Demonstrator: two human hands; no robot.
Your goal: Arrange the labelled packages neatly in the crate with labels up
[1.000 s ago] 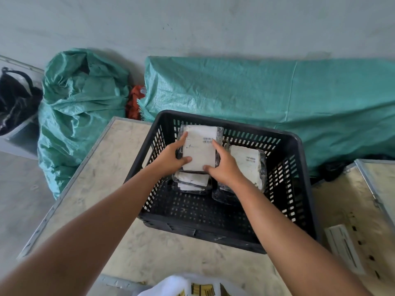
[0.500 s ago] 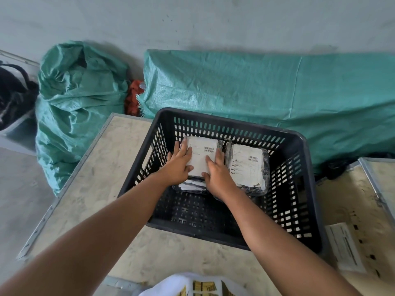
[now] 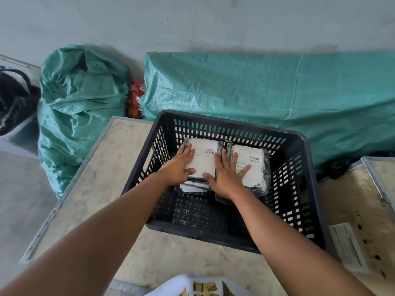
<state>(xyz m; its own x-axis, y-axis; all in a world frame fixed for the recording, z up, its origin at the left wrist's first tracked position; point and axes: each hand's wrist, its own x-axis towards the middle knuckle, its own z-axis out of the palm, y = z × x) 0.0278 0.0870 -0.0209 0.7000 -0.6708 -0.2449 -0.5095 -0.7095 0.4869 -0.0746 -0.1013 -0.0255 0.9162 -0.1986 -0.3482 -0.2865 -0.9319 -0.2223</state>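
In the far half of the crate (image 3: pixel 307 189), two label-up stacks (image 3: pixel 205 159) are pressed flat by the left hand (image 3: pixel 178 169) and right hand (image 3: pixel 227 176), fingers spread, nothing pinched.

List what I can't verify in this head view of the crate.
- Left stack count: left hand covers it.
- Right stack lower packages: right hand and top label hide them.
- Label text: too small.
- Crate near floor: front wall blocks it.

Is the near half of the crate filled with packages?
No, the packages lie against the far wall of the crate; its near floor is bare.
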